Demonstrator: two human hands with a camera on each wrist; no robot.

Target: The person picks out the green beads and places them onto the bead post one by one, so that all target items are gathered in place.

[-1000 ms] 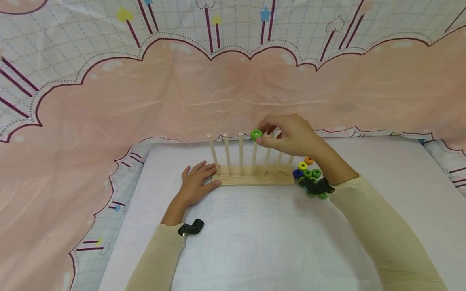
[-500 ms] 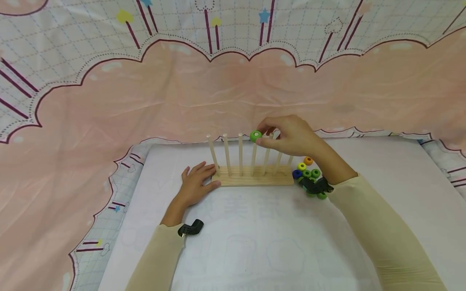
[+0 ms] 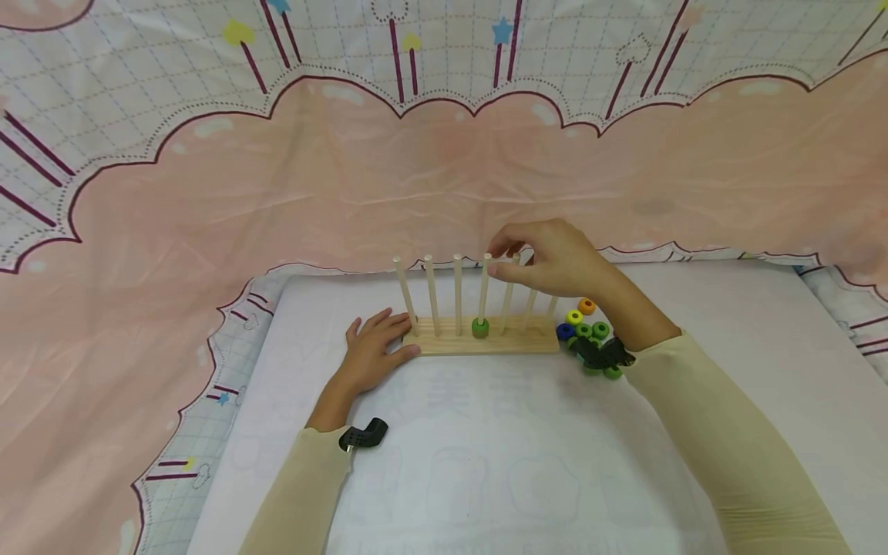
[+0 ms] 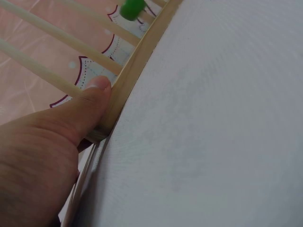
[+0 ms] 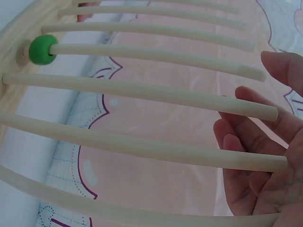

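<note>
A wooden peg stand (image 3: 444, 345) with a row of several upright pegs stands on the white table. A green bead (image 3: 480, 328) is threaded on the middle peg, low down near the base, and also shows in the right wrist view as a green bead (image 5: 42, 49). My left hand (image 3: 375, 351) holds the stand's left end, its thumb (image 4: 97, 90) against the base. Near the peg tops is my right hand (image 3: 548, 258), thumb and fingers apart around the tip of the middle peg, holding nothing.
Loose beads lie right of the stand, partly hidden by the right wrist's black camera (image 3: 602, 354): an orange bead (image 3: 586, 306), a yellow bead (image 3: 573, 317), a blue bead (image 3: 565, 331) and several green ones. A patterned pink cloth (image 3: 388, 185) hangs behind the table.
My right fingers have let go of the green bead, which has dropped down the middle peg to near the base. Both hands have stayed nearly in place.
</note>
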